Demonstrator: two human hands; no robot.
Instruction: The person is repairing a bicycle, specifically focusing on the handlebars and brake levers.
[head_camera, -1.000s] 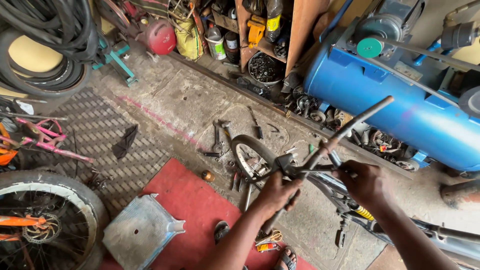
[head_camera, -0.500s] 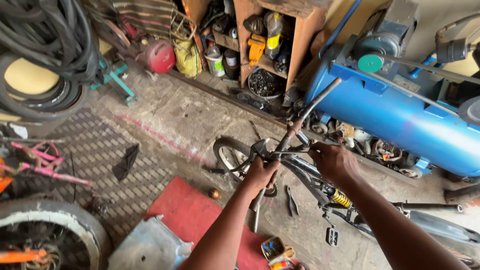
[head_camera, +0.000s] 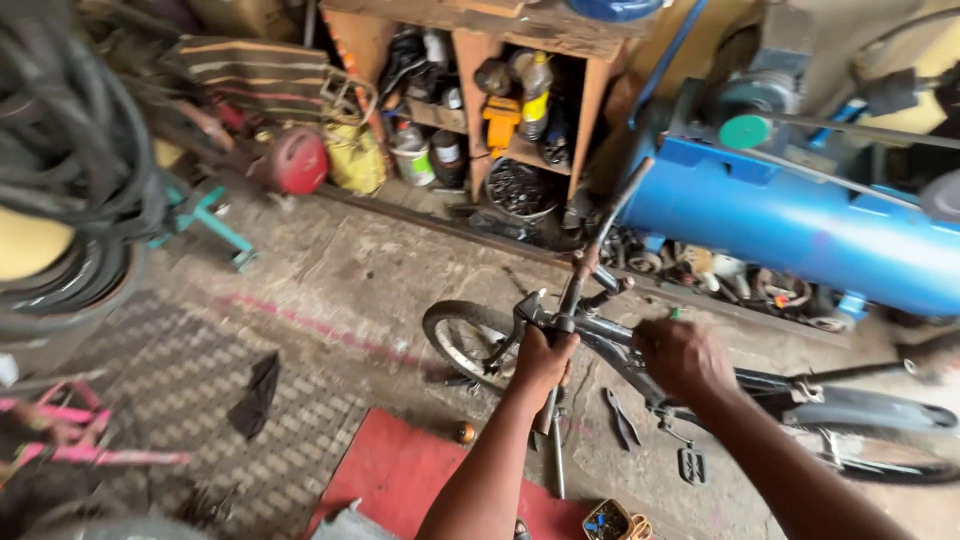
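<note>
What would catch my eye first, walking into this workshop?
Probably the big blue tank at right, then the small bicycle on the floor mid-frame. The left hand grips its handlebar stem and the right hand rests on its frame, with a red mat below.

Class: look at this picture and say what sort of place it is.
Probably a bicycle repair workshop: both hands grip a bicycle on the floor, tyres hang nearby, and a blue air tank stands behind.
</note>
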